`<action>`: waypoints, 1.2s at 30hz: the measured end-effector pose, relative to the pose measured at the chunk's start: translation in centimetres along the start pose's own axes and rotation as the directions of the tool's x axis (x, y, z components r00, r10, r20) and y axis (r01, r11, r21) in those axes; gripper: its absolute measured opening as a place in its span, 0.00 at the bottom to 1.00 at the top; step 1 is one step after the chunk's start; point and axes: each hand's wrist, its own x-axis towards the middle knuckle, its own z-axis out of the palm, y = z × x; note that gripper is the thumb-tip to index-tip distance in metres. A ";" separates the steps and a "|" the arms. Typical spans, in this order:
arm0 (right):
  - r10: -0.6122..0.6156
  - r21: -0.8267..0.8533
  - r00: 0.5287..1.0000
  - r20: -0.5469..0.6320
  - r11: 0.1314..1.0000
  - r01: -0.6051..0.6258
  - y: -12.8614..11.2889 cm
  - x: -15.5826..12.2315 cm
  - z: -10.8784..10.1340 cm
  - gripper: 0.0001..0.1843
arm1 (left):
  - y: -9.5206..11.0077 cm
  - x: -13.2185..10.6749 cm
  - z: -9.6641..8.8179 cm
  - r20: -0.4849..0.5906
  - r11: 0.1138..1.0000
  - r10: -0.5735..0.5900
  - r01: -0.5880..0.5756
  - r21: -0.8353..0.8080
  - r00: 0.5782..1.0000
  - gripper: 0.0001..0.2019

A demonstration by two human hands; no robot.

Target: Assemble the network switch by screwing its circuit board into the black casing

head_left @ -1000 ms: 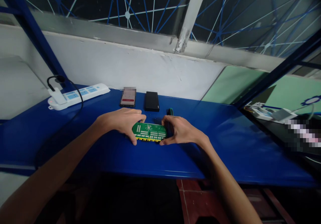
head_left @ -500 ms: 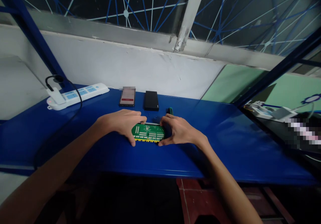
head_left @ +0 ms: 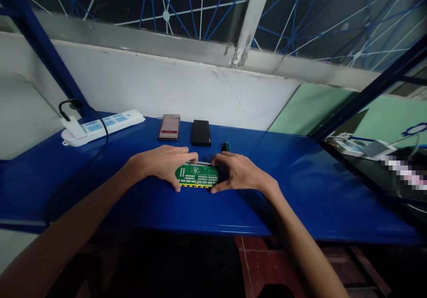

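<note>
A green circuit board (head_left: 197, 174) with a yellow strip along its near edge is on the blue table, between my two hands. My left hand (head_left: 168, 164) grips its left end, thumb at the near edge and fingers at the far edge. At the right end, my right hand (head_left: 235, 171) holds the board in the same way, fingers curled. A pale strip runs along the board's far edge. Just beyond it lie a few tiny pieces (head_left: 207, 156), too small to make out. Behind my right hand stands a small green and black object (head_left: 227, 146), partly hidden.
A phone (head_left: 169, 127) and a flat black box (head_left: 201, 133) lie at the back of the blue table (head_left: 300, 191). A white power strip (head_left: 108, 126) with a plug and black cable is at the left. Blue frame posts (head_left: 50, 58) rise at both sides.
My left index finger has shifted slightly to the right along the board's far edge. Both hands keep their grip, and the board stays almost where it was.
</note>
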 end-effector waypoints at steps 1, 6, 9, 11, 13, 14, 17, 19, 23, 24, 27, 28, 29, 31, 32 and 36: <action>-0.001 0.009 1.000 -0.001 1.000 0.001 0.0 0.0 -0.1 0.39 | 0.0 0.0 0.0 0.000 1.000 -0.001 0.001 0.000 1.000 0.35; 0.007 0.087 1.000 -0.026 0.996 -0.005 0.1 0.0 -0.4 0.37 | 0.0 -0.2 -0.3 -0.002 1.000 -0.001 0.001 -0.031 1.000 0.35; 0.064 0.112 0.991 -0.121 0.992 -0.050 0.8 0.0 -0.6 0.28 | -0.3 -0.3 -0.7 -0.025 0.997 0.031 -0.032 -0.071 0.999 0.34; 0.148 0.061 0.965 -0.216 0.988 -0.138 1.7 0.2 -0.7 0.22 | -0.7 -0.4 -1.1 -0.047 0.994 0.054 -0.058 -0.097 0.997 0.33; 0.253 -0.001 0.917 -0.309 0.964 -0.266 3.0 0.7 -1.0 0.19 | -1.5 -0.3 -1.3 -0.069 0.989 0.064 -0.073 -0.129 0.996 0.31; 0.299 -0.022 0.890 -0.344 0.945 -0.326 3.8 1.0 -1.1 0.19 | -2.0 -0.2 -1.4 -0.086 0.986 0.061 -0.074 -0.152 0.994 0.29; 0.400 -0.058 0.832 -0.385 0.889 -0.454 6.6 2.4 -1.3 0.21 | -3.6 0.2 -1.3 -0.179 0.973 0.020 -0.060 -0.221 0.984 0.23; 0.450 -0.027 0.808 -0.380 0.868 -0.496 8.4 3.3 -1.1 0.24 | -4.4 0.5 -1.1 -0.251 0.970 -0.011 -0.050 -0.237 0.968 0.20; 0.532 0.171 0.813 -0.235 0.846 -0.505 10.6 3.7 0.0 0.31 | -5.2 1.0 -0.7 -0.354 0.978 -0.062 -0.014 -0.209 0.933 0.17; 0.539 0.195 0.812 -0.221 0.841 -0.505 10.8 3.5 0.3 0.32 | -5.2 1.1 -0.6 -0.366 0.981 -0.070 -0.004 -0.196 0.928 0.17; 0.536 0.222 0.811 -0.236 0.842 -0.492 10.3 2.9 0.9 0.33 | -4.7 1.5 -0.3 -0.384 0.987 -0.075 0.013 -0.163 0.920 0.17; 0.529 0.222 0.810 -0.253 0.846 -0.484 9.8 2.8 1.0 0.32 | -4.4 1.6 -0.2 -0.390 0.988 -0.071 0.011 -0.154 0.918 0.17; 0.520 0.219 0.811 -0.266 0.852 -0.475 9.4 2.9 1.2 0.32 | -4.1 1.7 -0.1 -0.396 0.989 -0.062 0.004 -0.145 0.916 0.17; 0.505 0.200 0.815 -0.284 0.862 -0.465 8.5 3.2 1.5 0.31 | -3.4 2.0 0.2 -0.402 0.991 -0.025 -0.029 -0.128 0.915 0.17; 0.504 0.181 0.815 -0.285 0.863 -0.471 8.1 3.4 1.7 0.31 | -3.1 2.1 0.3 -0.399 0.991 -0.002 -0.051 -0.121 0.917 0.17; 0.471 0.122 0.836 -0.282 0.882 -0.456 7.7 4.1 2.4 0.29 | -2.6 2.6 1.0 -0.380 0.983 0.067 -0.126 -0.132 0.923 0.20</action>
